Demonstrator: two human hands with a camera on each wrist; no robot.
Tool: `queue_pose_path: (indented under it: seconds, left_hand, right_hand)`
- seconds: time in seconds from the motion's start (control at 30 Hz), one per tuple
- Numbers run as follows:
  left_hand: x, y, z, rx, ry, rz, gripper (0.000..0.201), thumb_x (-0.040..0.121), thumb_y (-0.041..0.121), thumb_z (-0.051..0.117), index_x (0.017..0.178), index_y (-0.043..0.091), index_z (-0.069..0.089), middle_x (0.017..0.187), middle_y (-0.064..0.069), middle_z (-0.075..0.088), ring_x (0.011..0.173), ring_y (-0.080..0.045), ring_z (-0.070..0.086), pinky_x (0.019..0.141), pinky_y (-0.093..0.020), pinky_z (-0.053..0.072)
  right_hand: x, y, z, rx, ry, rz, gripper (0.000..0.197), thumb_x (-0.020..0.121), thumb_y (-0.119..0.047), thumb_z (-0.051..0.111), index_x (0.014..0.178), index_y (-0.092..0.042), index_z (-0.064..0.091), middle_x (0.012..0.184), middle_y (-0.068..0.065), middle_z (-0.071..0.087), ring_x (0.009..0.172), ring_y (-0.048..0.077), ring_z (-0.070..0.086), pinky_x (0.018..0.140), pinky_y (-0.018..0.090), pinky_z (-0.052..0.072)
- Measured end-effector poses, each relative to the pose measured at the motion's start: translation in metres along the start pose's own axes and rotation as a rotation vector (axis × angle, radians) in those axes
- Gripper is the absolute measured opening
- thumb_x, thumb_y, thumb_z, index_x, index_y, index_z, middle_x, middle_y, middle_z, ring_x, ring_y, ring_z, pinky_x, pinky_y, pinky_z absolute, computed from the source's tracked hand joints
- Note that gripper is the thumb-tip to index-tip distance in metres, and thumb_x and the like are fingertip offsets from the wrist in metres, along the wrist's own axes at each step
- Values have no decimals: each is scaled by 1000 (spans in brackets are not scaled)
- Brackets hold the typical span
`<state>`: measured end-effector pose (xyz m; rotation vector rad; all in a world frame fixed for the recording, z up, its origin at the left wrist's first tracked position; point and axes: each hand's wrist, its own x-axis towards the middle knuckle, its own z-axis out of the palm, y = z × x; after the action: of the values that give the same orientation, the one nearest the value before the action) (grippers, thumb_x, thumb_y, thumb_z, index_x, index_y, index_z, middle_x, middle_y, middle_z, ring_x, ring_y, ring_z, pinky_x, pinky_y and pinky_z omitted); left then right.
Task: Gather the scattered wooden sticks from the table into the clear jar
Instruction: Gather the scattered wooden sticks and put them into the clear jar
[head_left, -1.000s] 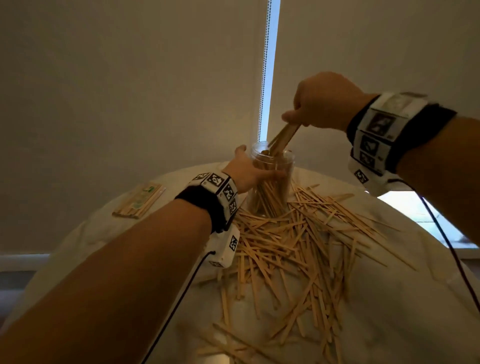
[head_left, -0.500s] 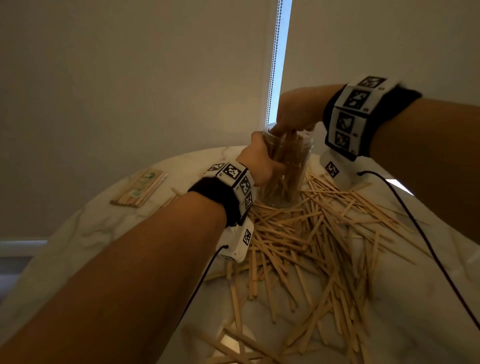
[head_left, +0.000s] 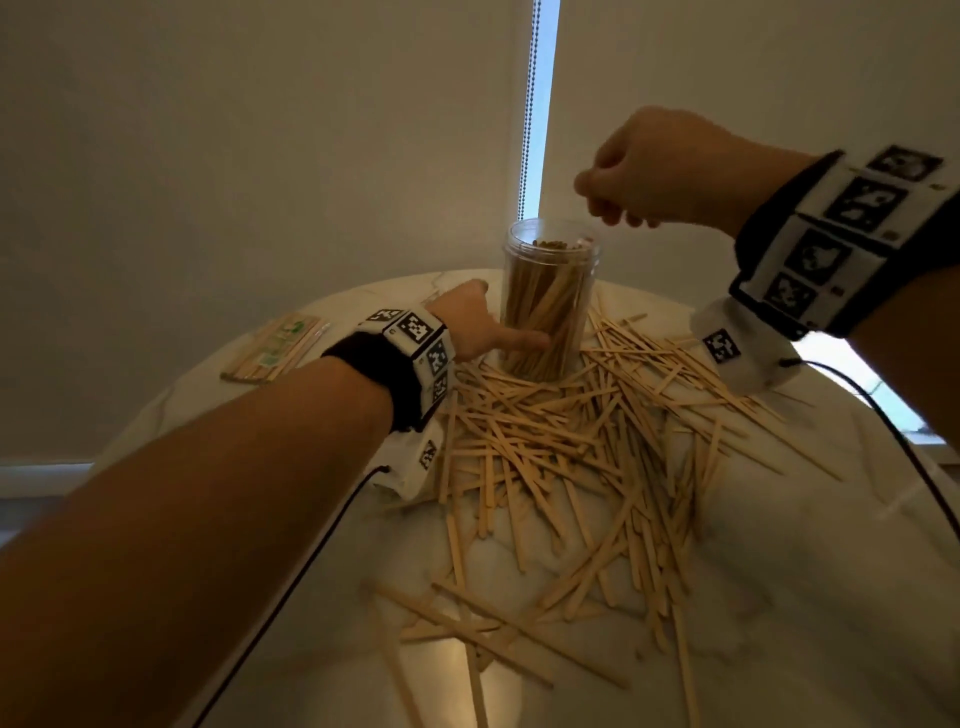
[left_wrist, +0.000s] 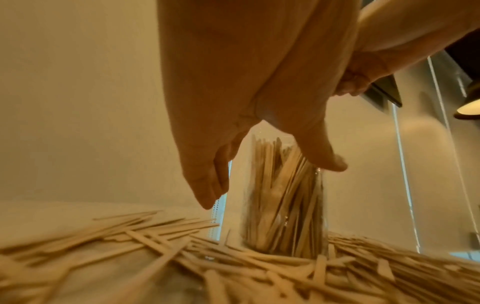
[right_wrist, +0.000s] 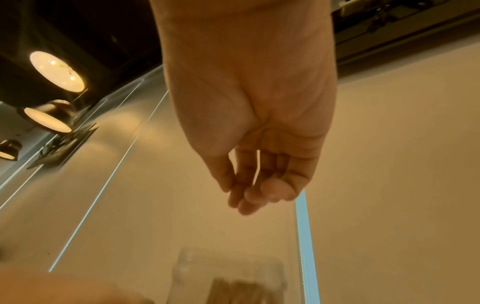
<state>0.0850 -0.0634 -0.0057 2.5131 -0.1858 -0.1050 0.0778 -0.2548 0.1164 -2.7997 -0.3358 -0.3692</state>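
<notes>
Lying at the far left of the pale, marble-patterned counter (head_left: 779, 597) is a small wrapped bundle of sticks (head_left: 272, 348), well apart from the rest. Next comes the left hand (head_left: 475, 325), low beside the clear jar (head_left: 548, 299): its fingers are straight and spread, the thumb (left_wrist: 322, 152) reaching across the front of the glass, though whether it touches I cannot tell. The jar stands upright toward the back of the counter, packed with wooden sticks standing on end. Around its base and spilling toward the near edge lies a loose heap of scattered wooden sticks (head_left: 571, 457), crossing one another at every angle. Further right and higher up, the right hand (head_left: 665, 166) hovers just above the jar's open mouth, fingers loosely curled downward with nothing between them.
</notes>
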Motion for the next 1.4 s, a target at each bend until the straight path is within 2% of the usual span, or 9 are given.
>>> queue_pose_path:
  seconds: [0.17,0.37,0.63,0.73,0.8,0.9,1.1,1.23,1.4]
  left_hand:
    - [-36,-32,-20,317,-163,-16,70,71,66,74,121,19,66,119,2,66,103,-14,58,89,-28,41]
    - [-81,-28,3,623,-216,-156,74,83,80,38,69,8,49,67,-6,57,59,-15,50,64,-29,44]
    - [-67,-10,44,504,-135,-80,86,62,87,61,105,12,65,100,-8,68,91,-26,63,74,-36,54]
    - [-70,-7,49,507,9,-137,119,49,102,39,123,10,58,123,-17,62,107,-35,60,88,-45,54]
    - [-84,5,47,563,-56,-192,96,65,95,43,95,5,59,100,-13,64,93,-28,62,81,-37,54]
    - [-99,21,50,579,-165,-190,74,76,84,49,66,11,49,69,-5,51,68,-20,53,64,-31,45]
    - [-79,16,46,554,-244,-136,99,57,91,56,129,24,60,128,0,64,113,-25,59,101,-41,47]
    - [-98,34,45,609,-291,-169,58,83,67,62,101,12,55,95,-2,58,103,-24,58,84,-27,45]
    - [-97,27,35,672,-281,-178,59,87,49,69,127,7,58,121,-9,60,116,-28,57,92,-34,47]
  right_hand:
    - [-56,40,34,-110,-302,201,45,102,-42,49,88,-5,71,77,9,72,62,20,66,62,28,51]
    - [-117,48,69,-394,-719,382,71,95,-67,35,123,-10,67,73,4,67,56,14,60,61,25,51]
    - [-122,18,92,-48,-625,320,35,93,-42,63,80,-10,69,92,9,75,87,24,72,86,37,59]
    - [-126,11,91,-60,-630,318,50,89,-57,62,74,-11,69,70,3,73,69,18,69,63,31,54]
    - [-131,8,89,-115,-629,320,58,84,-66,62,67,-11,67,55,-1,68,57,13,64,53,26,45]
    - [-137,7,85,9,-648,365,38,88,-41,72,69,-9,63,50,-1,66,41,9,62,37,16,43]
    - [-147,14,79,-33,-629,324,43,85,-52,70,81,-10,71,79,3,74,82,19,72,84,32,57]
    - [-152,6,80,-49,-704,276,31,84,-41,75,93,-11,76,90,7,78,78,17,72,83,31,59]
    - [-162,5,71,-150,-726,209,34,95,-32,62,111,-2,68,89,0,65,93,20,65,86,30,52]
